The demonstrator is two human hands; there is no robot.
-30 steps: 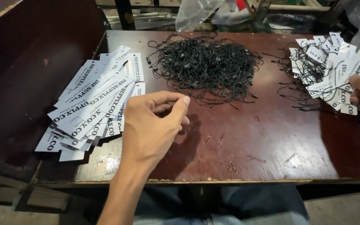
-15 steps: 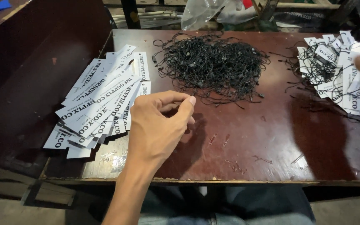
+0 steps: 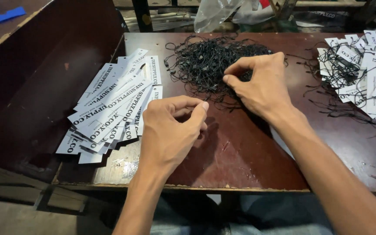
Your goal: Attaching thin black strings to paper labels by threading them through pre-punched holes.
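The dark brown wooden surface (image 3: 249, 161) carries a big tangled heap of black string loops (image 3: 209, 58), the landmark here. Left of the heap lies a fanned stack of unstrung white rectangular tags (image 3: 109, 109); right of it lies a smaller pile of strung tags (image 3: 362, 74), so by my judgement most of the stringing remains. The right hand (image 3: 262, 85) pinches into the heap's near edge, fingers nearly closed on strings. The left hand (image 3: 170, 130), just before the heap, curls its fingers together; whether it holds anything I cannot tell.
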